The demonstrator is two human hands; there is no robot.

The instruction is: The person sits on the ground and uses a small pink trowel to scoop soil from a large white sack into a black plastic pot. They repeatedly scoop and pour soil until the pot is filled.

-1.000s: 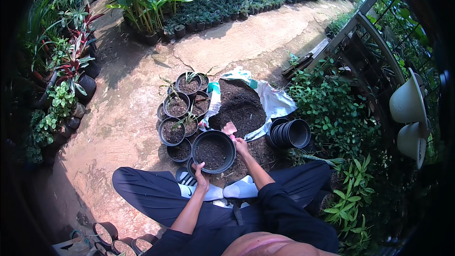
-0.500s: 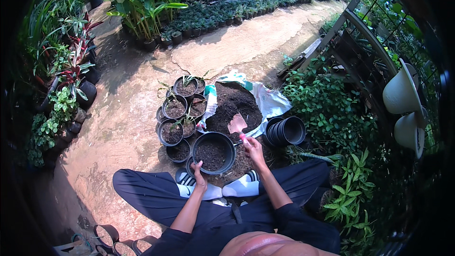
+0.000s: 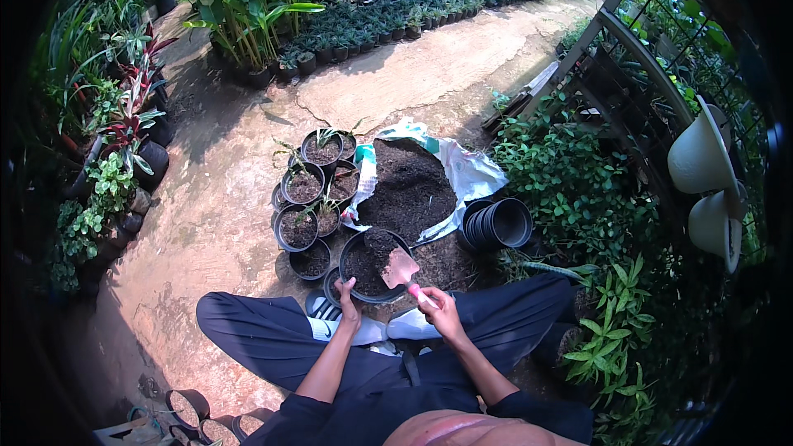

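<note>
My left hand [image 3: 348, 299] grips the near-left rim of a black plant pot [image 3: 363, 268] that has dark soil in it. In my right hand [image 3: 440, 311] is the handle of a small trowel [image 3: 401, 269] with a pinkish, soil-stained blade. The blade is over the pot's right side, and a clump of dark soil [image 3: 382, 242] shows just beyond its tip. Beyond the pot, an opened white sack [image 3: 475, 172] holds a heap of dark soil [image 3: 409, 190]. Left of it stand several smaller soil-filled pots [image 3: 297, 229], some with young plants.
A stack of black pots [image 3: 508, 225] lies on its side right of the sack. Leafy plants [image 3: 570, 169] crowd the right, near a metal frame [image 3: 607, 21] and hanging white pots [image 3: 704, 153]. My crossed legs [image 3: 256, 330] border the near side. More filled pots [image 3: 186, 407] stand at lower left.
My right hand has brought the trowel from the sack's soil heap nearer to me and left, over the pot. A clump of soil now shows at the pot. My left hand stays on the rim.
</note>
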